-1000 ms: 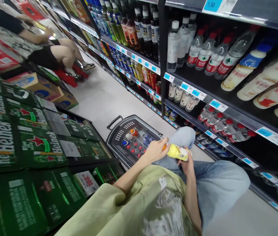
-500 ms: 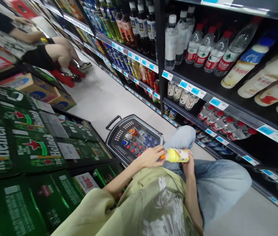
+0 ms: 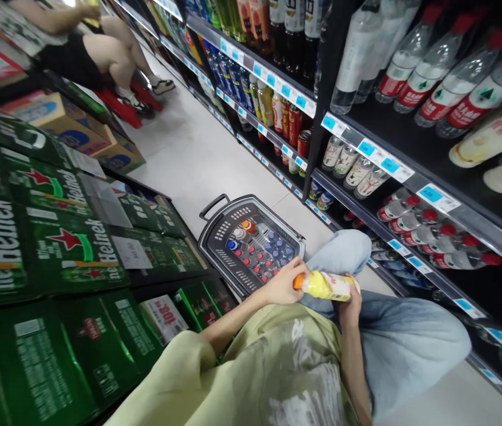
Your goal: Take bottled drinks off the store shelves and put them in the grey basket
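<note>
A yellow drink bottle with an orange cap lies nearly sideways above my lap. My right hand is closed around its base end. My left hand curls at the capped end, its fingers against the neck behind the orange cap. Just beyond my left hand, a dark shopping basket with a folding handle stands on the floor. Inside it are several upright bottles with red, blue, orange and white caps.
Green beer cartons are stacked along my left. Drink shelves with price labels run along my right, holding red-capped water bottles. Farther up the aisle, another person sits on a red stool beside cardboard boxes.
The view has shifted, bringing the right shelves closer. The bottle is still between both hands, and more of its orange cap shows. The other person now holds something yellow up.
</note>
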The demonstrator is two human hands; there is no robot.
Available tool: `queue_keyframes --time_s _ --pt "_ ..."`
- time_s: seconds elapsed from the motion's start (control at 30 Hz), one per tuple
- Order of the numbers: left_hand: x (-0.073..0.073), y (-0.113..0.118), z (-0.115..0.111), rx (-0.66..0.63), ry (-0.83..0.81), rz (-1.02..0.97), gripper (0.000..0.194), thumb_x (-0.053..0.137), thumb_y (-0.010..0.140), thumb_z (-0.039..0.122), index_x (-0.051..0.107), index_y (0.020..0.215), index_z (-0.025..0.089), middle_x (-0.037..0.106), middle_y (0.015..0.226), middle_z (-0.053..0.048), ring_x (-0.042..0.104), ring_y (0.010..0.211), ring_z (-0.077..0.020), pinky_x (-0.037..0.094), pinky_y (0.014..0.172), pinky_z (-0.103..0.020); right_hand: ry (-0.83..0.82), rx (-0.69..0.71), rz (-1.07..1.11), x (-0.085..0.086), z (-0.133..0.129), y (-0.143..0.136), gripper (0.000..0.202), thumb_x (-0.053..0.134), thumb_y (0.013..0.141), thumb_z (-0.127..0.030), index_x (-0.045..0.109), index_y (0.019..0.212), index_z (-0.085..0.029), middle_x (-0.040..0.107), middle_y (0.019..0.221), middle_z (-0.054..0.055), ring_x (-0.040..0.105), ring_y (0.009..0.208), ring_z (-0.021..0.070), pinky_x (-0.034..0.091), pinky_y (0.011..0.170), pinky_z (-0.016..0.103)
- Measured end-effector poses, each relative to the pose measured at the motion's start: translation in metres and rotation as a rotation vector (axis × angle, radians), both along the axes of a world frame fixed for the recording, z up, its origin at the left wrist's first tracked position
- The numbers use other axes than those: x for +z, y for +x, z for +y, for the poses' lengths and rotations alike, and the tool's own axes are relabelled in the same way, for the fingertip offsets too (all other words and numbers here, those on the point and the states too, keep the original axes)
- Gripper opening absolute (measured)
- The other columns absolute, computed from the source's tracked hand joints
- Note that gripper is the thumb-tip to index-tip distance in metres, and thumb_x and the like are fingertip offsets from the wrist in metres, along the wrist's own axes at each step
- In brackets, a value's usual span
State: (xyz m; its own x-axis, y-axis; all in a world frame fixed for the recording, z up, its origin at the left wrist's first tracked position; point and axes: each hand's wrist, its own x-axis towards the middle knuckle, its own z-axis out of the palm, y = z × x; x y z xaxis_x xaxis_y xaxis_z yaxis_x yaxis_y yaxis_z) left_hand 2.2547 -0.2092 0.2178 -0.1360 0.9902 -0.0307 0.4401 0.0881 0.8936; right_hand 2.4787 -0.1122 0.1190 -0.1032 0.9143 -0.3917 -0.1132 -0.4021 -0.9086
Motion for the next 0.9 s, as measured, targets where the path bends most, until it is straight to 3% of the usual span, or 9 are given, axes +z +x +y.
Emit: queue_keyframes --time_s 0.13,0.23,0.33,0.4,0.5,0.63,0.77,0.9 --pt "0.01 -0.016 -0.007 0.17 -0.043 -0.124 0.028 0.057 0.054 0.016 0.045 0.079 0.022 0.055 0.086 0.0 0.053 0.081 -0.017 0.047 0.074 -0.029 0.28 0.041 -0.338 0.024 -0.008 -0.012 0.048 0.067 0.09 -0.052 0.064 0.125 -0.02 0.068 0.116 0.01 0.064 0.099 0.0261 0.052 0.089 0.041" --pt "0.01 -0.038 -0.018 0.409 -0.129 -0.435 0.031 0.054 0.049 0.023 0.041 0.078 0.022 0.045 0.07 0.005 0.042 0.062 -0.0117 0.036 0.056 -0.023 0.56 0.057 -0.579 0.05 -0.004 -0.033 0.043 0.065 0.096 -0.048 0.064 0.128 -0.019 0.066 0.128 0.017 0.061 0.117 0.0317 0.048 0.104 0.05" --pt "0.002 -0.063 -0.032 0.676 -0.206 -0.71 0.035 0.05 0.046 0.023 0.037 0.078 0.024 0.036 0.062 0.009 0.028 0.049 -0.0074 0.02 0.043 -0.019 0.804 0.164 -0.717 0.061 0.012 -0.064 0.032 0.06 0.1 -0.042 0.069 0.12 -0.018 0.065 0.136 0.02 0.056 0.131 0.0348 0.04 0.115 0.057" --pt "-0.01 -0.083 -0.04 0.839 -0.207 -0.729 0.035 0.049 0.044 0.022 0.036 0.077 0.025 0.035 0.061 0.009 0.026 0.046 -0.0064 0.017 0.04 -0.018 0.868 0.277 -0.8 0.056 0.023 -0.083 0.028 0.058 0.1 -0.038 0.072 0.114 -0.018 0.065 0.139 0.021 0.056 0.133 0.0353 0.039 0.116 0.06" --pt "-0.041 -0.112 -0.043 1.043 -0.25 -0.582 0.031 0.05 0.046 0.019 0.037 0.074 0.024 0.04 0.062 0.008 0.036 0.046 -0.0078 0.027 0.04 -0.019 0.918 0.419 -0.954 0.04 0.034 -0.102 0.02 0.059 0.097 -0.031 0.075 0.102 -0.019 0.073 0.131 0.017 0.056 0.134 0.0355 0.032 0.12 0.064" --pt "-0.098 -0.149 -0.03 1.23 -0.499 -0.374 0.026 0.056 0.054 0.015 0.042 0.074 0.024 0.051 0.067 0.006 0.054 0.054 -0.0121 0.048 0.051 -0.023 0.968 0.486 -1.015 0.026 0.036 -0.104 0.017 0.059 0.097 -0.027 0.074 0.095 -0.021 0.08 0.116 0.01 0.058 0.132 0.0332 0.028 0.123 0.063" --pt "-0.15 -0.178 -0.005 1.25 -0.616 -0.318 0.025 0.064 0.061 0.014 0.048 0.078 0.022 0.059 0.076 0.002 0.063 0.065 -0.0152 0.056 0.061 -0.028 0.983 0.499 -1.021 0.025 0.035 -0.099 0.016 0.058 0.097 -0.026 0.073 0.094 -0.022 0.081 0.112 0.008 0.058 0.134 0.0325 0.028 0.124 0.06" --pt "-0.184 -0.198 0.016 1.231 -0.669 -0.277 0.023 0.066 0.071 0.012 0.051 0.088 0.02 0.061 0.084 -0.001 0.064 0.073 -0.0161 0.059 0.065 -0.031 0.995 0.486 -1.057 0.025 0.033 -0.105 0.014 0.06 0.096 -0.023 0.073 0.093 -0.023 0.082 0.111 0.006 0.061 0.132 0.0311 0.028 0.124 0.057"
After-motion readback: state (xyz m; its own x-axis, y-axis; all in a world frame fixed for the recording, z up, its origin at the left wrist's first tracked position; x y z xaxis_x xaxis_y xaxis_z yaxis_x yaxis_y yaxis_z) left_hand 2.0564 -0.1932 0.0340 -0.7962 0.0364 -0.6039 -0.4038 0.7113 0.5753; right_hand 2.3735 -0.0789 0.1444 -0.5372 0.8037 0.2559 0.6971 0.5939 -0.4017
